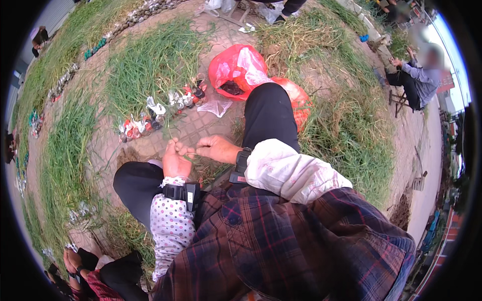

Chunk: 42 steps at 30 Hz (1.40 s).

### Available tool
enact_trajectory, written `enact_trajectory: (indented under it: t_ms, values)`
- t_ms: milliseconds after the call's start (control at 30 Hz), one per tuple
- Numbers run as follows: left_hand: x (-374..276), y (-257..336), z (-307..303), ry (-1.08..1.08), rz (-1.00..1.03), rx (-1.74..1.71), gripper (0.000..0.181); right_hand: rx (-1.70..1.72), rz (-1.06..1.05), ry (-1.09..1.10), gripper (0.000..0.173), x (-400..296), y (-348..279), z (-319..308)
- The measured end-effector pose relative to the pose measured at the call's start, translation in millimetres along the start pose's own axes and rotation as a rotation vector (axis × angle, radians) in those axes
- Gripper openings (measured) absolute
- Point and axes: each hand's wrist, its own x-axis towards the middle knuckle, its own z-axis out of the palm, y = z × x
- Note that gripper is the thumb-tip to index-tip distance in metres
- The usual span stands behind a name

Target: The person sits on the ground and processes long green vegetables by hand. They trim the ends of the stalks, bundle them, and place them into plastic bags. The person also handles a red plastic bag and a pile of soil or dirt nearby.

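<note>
Above my lap, my left hand (176,160) pinches a thin green plant stem (170,132) whose leafy end points away from me. My right hand (218,149) meets it fingertip to fingertip, pinching the lower part of what looks like the same stem; the fingers partly hide it. Beyond my hands, a row of small plastic-wrapped bundles (136,128), red, white and black, lies on the brick paving (109,141). A small piece of clear plastic film (215,107) lies nearer the open red plastic bag (218,67), which has dark contents.
Long cut grass lies in heaps left (150,64) and right (346,139). Another red bag (301,101) rests against my right knee. One person (418,81) sits on a stool at right; another person's hands (73,259) are at lower left. More wrapped bundles (64,81) line the ground.
</note>
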Motion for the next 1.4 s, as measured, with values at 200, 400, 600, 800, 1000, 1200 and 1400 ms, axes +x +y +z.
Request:
enact_trajectory:
  t_ms: [200, 400, 600, 800, 1000, 1200, 1400]
  values:
    - [2, 4, -9, 0.075, -0.09, -0.032, 0.02, 0.494, -0.056, 0.289, 0.015, -8, -63, -73]
    - [4, 1, -21, 0.067, -0.107, -0.003, 0.026, 0.586, -0.191, 0.998, 0.014, -91, -46, -227]
    - [12, -11, -36, 0.129, -0.114, 0.23, 0.023, 0.667, 0.375, 1.484, 0.009, -235, 151, -255]
    - [7, -20, -25, 0.331, -0.099, 0.519, 0.021, -0.737, 1.372, 0.794, 0.023, -394, 278, -191]
    - [24, -23, -42, 0.339, -0.146, 0.72, 0.016, 0.707, 0.756, 1.817, 0.03, -439, 349, -186]
    - [22, -11, -52, 0.379, -0.158, 0.841, 0.021, 1.32, 0.278, 1.789, 0.079, -401, 255, -251]
    - [-2, -20, -19, 0.394, -0.217, 0.839, 0.023, 1.392, 0.133, 1.589, 0.026, -419, 299, -292]
